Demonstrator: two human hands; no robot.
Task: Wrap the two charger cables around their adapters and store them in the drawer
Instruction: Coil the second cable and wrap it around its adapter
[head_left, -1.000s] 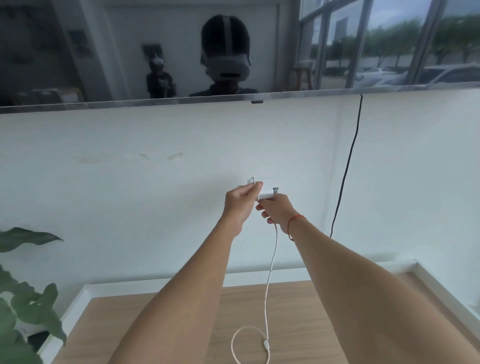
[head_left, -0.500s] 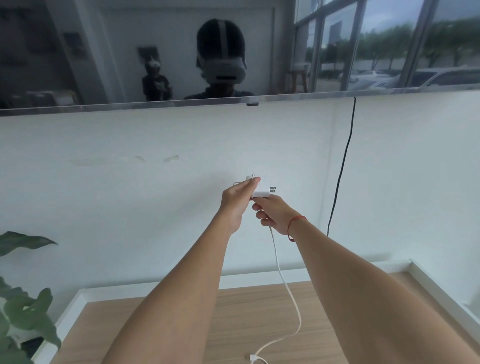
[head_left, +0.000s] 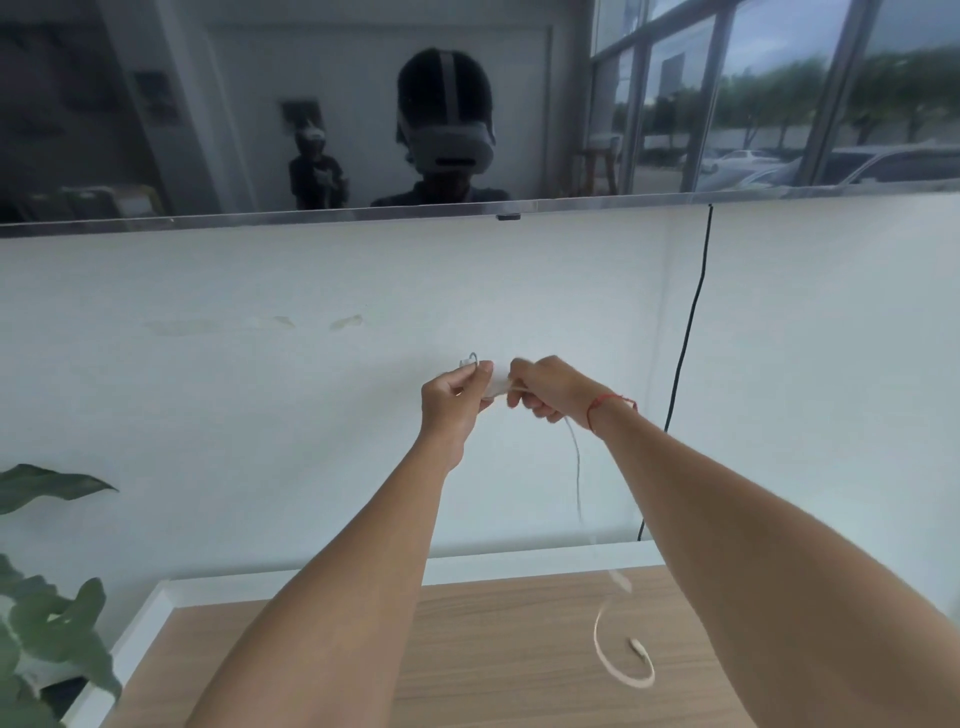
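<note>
White plastic is seen at the centre of the head view: a small adapter (head_left: 496, 382) is held up in front of a pale wall (head_left: 260, 415), between the two hands and mostly hidden by them. The left hand (head_left: 453, 402) is closed around the adapter's left end, with the thumb and forefinger pinched on a short loop of cable that sticks up above the knuckles. The right hand (head_left: 548, 387) is curled against the adapter's right side, its fingers folded in and gripping the white cable (head_left: 576, 467) where it leaves the adapter. How many turns are already laid on the adapter cannot be told.

From the right hand the cable is seen hanging down, blurred by motion, and its free end is curled in a loop over the wooden tabletop (head_left: 493, 649), with the plug at the tip. Whether the loop touches the wood cannot be told. A red string bracelet (head_left: 605, 405) is worn on the right wrist.

A black cord (head_left: 691, 332) is run down the wall to the right of the hands. Green leaves of a plant (head_left: 52, 623) are seen at the lower left edge. Above the wall a dark glossy panel (head_left: 208, 104) is mounted, in which a person wearing a headset is reflected.
</note>
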